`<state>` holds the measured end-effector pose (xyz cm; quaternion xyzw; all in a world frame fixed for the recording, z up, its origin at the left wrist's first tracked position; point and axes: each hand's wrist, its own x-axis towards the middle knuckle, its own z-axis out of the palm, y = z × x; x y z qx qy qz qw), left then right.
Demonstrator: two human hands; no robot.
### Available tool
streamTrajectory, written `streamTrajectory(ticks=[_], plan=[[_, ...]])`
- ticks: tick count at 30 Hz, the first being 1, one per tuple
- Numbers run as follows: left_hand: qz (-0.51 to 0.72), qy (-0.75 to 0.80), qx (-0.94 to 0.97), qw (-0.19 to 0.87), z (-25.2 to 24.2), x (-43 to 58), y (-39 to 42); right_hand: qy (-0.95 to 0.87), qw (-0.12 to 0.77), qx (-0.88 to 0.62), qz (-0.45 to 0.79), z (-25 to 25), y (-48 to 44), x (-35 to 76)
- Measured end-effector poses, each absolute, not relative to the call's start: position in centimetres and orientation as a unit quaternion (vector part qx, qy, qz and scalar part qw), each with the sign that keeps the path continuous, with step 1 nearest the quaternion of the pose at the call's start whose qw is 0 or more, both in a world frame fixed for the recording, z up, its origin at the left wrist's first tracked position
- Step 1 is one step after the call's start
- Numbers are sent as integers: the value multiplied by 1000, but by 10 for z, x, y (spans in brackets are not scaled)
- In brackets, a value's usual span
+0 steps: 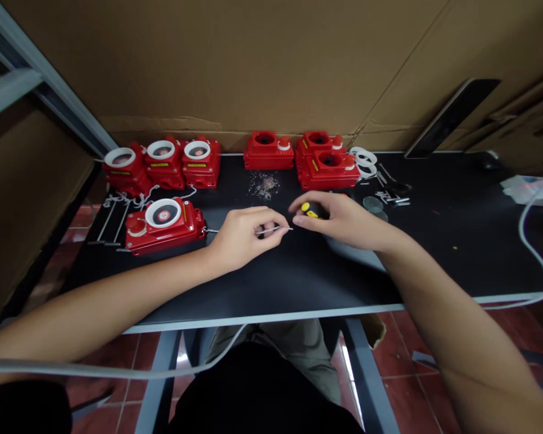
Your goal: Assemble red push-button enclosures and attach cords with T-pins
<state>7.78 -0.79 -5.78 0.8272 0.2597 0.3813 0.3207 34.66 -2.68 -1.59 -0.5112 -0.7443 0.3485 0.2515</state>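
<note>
My left hand (251, 235) pinches a thin pale strand (271, 229) with its tip out past the fingertips; whether it is cord or metal rod I cannot tell. A twisted cord (212, 230) runs from that hand to the side of a red alarm box (165, 226) with a white ring and round glass-like face. Facing it, my right hand (339, 217) curls around a black-and-yellow tool (314, 211), mostly hidden by the fingers. Thumb and forefinger tips are apart, close to the strand's end. Below this hand lies a grey flat thing (357, 253), partly covered.
More ringed red boxes (196, 163) stand back left, with white cords and thin metal rods (106, 223) before them. Ringless red boxes (268, 150) are at the back. White rings (365, 161), clear discs (374, 206), metal bits (391, 198) and pale scraps (265, 185) lie about.
</note>
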Motion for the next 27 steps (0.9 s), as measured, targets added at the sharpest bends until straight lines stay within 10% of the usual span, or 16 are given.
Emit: streamTrajectory(ticks=[11, 27], plan=[[378, 292, 802, 359, -49, 80, -3, -811, 353, -436, 166, -50, -20, 325], [372, 322, 748, 446, -56, 81, 5, -806, 354, -413, 234, -36, -30, 318]])
